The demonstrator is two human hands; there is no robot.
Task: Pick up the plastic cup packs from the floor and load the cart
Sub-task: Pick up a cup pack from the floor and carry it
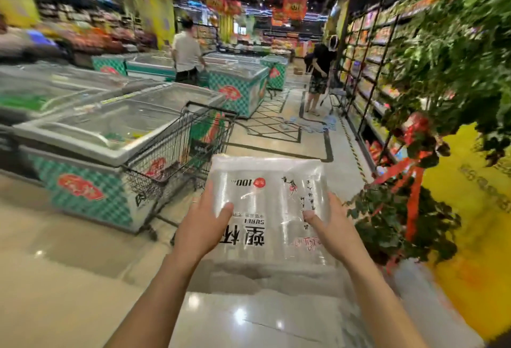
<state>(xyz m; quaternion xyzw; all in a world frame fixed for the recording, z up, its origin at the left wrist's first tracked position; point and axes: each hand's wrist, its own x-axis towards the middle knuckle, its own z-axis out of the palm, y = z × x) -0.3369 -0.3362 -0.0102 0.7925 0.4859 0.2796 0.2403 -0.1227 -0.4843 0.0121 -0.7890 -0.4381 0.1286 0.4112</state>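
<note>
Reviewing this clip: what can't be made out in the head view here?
1. Inside of the cart: head view; the held cup pack covers part of it, and the mesh walls obscure the rest.
2. Fingers of the left hand and right hand: beneath the pack; only the thumbs show.
3. The clear mass under the pack: blurred, possibly more packs.
4. The pack's small print: too small.

Chest freezers (pixel 116 126), stocked shelves (pixel 370 76), two shoppers (pixel 185 52)
</note>
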